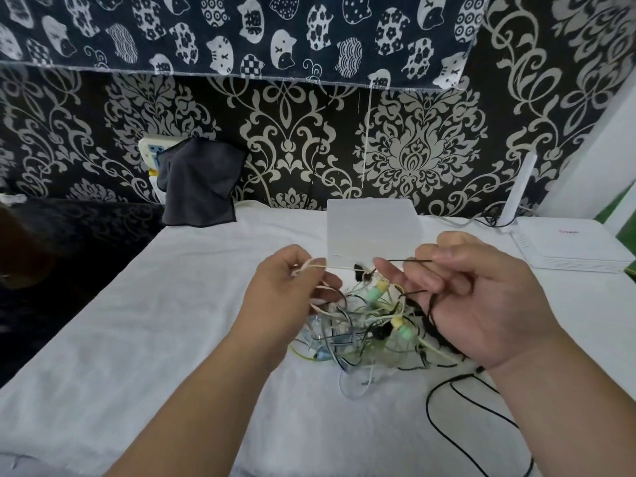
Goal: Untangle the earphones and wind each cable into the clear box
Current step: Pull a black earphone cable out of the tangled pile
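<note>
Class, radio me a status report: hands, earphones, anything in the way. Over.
Left hand pinches white cable; right hand pinches black cable. Earphone tangle knotted, between the hands, before the clear box. Black loop trails under right wrist.

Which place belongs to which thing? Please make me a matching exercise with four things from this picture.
Things:
1 white cable
2 black cable
3 grey cloth
4 router

Places:
A far right on the table
B pinched in the right hand
C back left, by the wall
D pinched in the left hand

Pairs: 1-D, 2-B, 3-C, 4-A.
</note>
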